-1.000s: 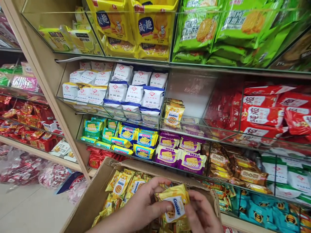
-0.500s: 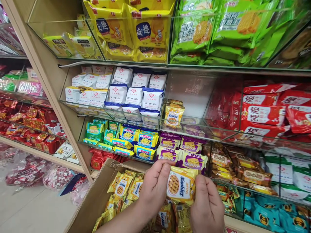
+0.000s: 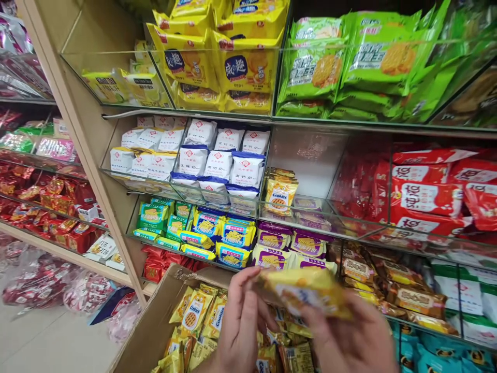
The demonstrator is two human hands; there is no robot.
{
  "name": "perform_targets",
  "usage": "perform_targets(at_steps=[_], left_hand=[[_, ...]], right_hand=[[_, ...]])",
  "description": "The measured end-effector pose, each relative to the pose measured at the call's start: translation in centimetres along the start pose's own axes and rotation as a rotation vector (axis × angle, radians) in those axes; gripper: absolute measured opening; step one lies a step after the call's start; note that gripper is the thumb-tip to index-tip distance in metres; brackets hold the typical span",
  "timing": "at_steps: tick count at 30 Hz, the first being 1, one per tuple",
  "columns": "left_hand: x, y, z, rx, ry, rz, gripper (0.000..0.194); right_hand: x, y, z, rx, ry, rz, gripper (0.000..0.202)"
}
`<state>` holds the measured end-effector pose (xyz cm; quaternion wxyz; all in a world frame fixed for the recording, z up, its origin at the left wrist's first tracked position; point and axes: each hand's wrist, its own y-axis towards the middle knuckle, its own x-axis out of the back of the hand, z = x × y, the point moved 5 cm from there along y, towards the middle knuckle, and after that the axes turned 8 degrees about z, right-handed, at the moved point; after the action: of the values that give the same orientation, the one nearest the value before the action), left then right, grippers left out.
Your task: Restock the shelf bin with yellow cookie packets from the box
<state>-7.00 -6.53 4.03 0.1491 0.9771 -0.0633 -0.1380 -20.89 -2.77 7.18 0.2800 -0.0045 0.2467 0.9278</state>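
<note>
A yellow cookie packet (image 3: 306, 292), blurred by motion and tilted nearly flat, is held low in the view. My right hand (image 3: 349, 339) grips it from below at its right end. My left hand (image 3: 240, 324) has its fingertips on the packet's left end. Just below the hands sits an open cardboard box (image 3: 151, 324) with several of the same yellow cookie packets (image 3: 194, 311) inside. On the shelf above, a glass compartment (image 3: 310, 166) holds a small stack of matching cookie packets (image 3: 278, 194) at its left side.
Glass-fronted shelves hold white-and-blue packs (image 3: 217, 163), red packs (image 3: 427, 191), green bags (image 3: 349, 67), yellow bags (image 3: 233, 62) and purple packs (image 3: 291, 241). A wooden upright (image 3: 81, 150) divides off shelves of red sweets at the left. Floor shows at the bottom left.
The cookie packet came up out of the box, was held upright in both hands, and now tips flat and shifts right. The view has tilted slightly upward.
</note>
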Motion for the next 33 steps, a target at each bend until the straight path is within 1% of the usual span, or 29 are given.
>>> perform_targets(at_steps=[1, 2, 3, 4, 6, 7, 8, 10, 11, 12, 13, 14, 16, 19, 21, 23, 25, 27, 28, 29, 31, 32, 33], left_hand=[[0.3, 0.0, 0.0, -0.011, 0.036, 0.039, 0.033], [0.7, -0.1, 0.1, -0.009, 0.09, 0.075, 0.032], [1.1, -0.1, 0.4, 0.01, 0.161, 0.116, 0.029], [1.6, -0.2, 0.8, 0.037, 0.255, 0.162, 0.027], [2.7, -0.7, 1.9, 0.062, 0.494, 0.279, 0.022], [3.3, -1.1, 2.5, 0.054, 0.617, 0.348, 0.019], [3.9, -1.6, 3.1, 0.036, 0.729, 0.409, 0.017], [5.4, -2.8, 4.4, -0.02, 0.901, 0.478, 0.018], [6.1, -3.4, 5.0, -0.058, 0.971, 0.483, 0.021], [6.9, -4.0, 5.4, -0.107, 1.04, 0.468, 0.025], [7.6, -4.5, 5.6, -0.162, 1.103, 0.437, 0.029], [8.1, -4.9, 5.9, -0.209, 1.165, 0.414, 0.035], [9.0, -5.4, 6.4, -0.24, 1.287, 0.392, 0.049], [9.8, -5.1, 7.4, -0.161, 1.436, 0.436, 0.064], [10.0, -4.7, 7.8, -0.112, 1.469, 0.458, 0.065], [10.0, -4.3, 7.8, -0.077, 1.462, 0.457, 0.064], [9.9, -3.9, 7.6, -0.024, 1.433, 0.437, 0.062], [9.5, -3.4, 7.4, 0.044, 1.403, 0.442, 0.067], [9.3, -3.1, 7.3, 0.078, 1.394, 0.45, 0.07], [9.0, -2.8, 7.1, 0.108, 1.389, 0.457, 0.074], [8.6, -2.2, 6.9, 0.154, 1.381, 0.449, 0.075], [8.4, -2.0, 6.8, 0.165, 1.368, 0.439, 0.073], [8.3, -2.0, 6.7, 0.168, 1.344, 0.428, 0.071]], right_hand=[[0.4, 2.2, 2.1, 0.173, -0.086, 0.017, 0.04], [0.7, 4.6, 4.4, 0.362, -0.196, 0.006, 0.037], [0.5, 7.2, 6.5, 0.519, -0.327, 0.03, 0.033], [-0.2, 9.9, 8.0, 0.594, -0.447, 0.105, 0.033], [-2.3, 15.0, 9.6, 0.611, -0.578, 0.298, 0.035], [-3.8, 17.1, 9.5, 0.556, -0.674, 0.406, 0.034], [-5.2, 18.7, 9.0, 0.463, -0.716, 0.517, 0.034], [-7.9, 20.5, 6.9, 0.238, -0.745, 0.712, 0.035], [-9.0, 20.8, 5.9, 0.168, -0.762, 0.774, 0.035], [-9.9, 20.9, 5.0, 0.142, -0.796, 0.809, 0.036], [-10.6, 20.9, 4.4, 0.163, -0.853, 0.815, 0.036], [-11.1, 20.8, 4.0, 0.218, -0.918, 0.802, 0.037], [-11.5, 20.7, 3.8, 0.317, -0.987, 0.762, 0.041], [-11.5, 20.6, 3.7, 0.361, -1.064, 0.733, 0.046], [-11.3, 20.5, 3.7, 0.373, -1.114, 0.736, 0.047], [-11.2, 20.4, 3.7, 0.387, -1.101, 0.74, 0.049], [-11.1, 20.4, 3.8, 0.393, -1.054, 0.725, 0.045], [-11.0, 20.8, 4.3, 0.402, -0.996, 0.687, 0.035], [-10.8, 20.9, 4.9, 0.43, -0.952, 0.659, 0.031], [-10.6, 20.8, 5.7, 0.484, -0.896, 0.622, 0.028], [-9.6, 19.6, 7.7, 0.667, -0.76, 0.521, 0.021], [-8.8, 18.2, 8.7, 0.775, -0.688, 0.458, 0.017], [-7.8, 16.2, 9.3, 0.873, -0.62, 0.398, 0.013]])
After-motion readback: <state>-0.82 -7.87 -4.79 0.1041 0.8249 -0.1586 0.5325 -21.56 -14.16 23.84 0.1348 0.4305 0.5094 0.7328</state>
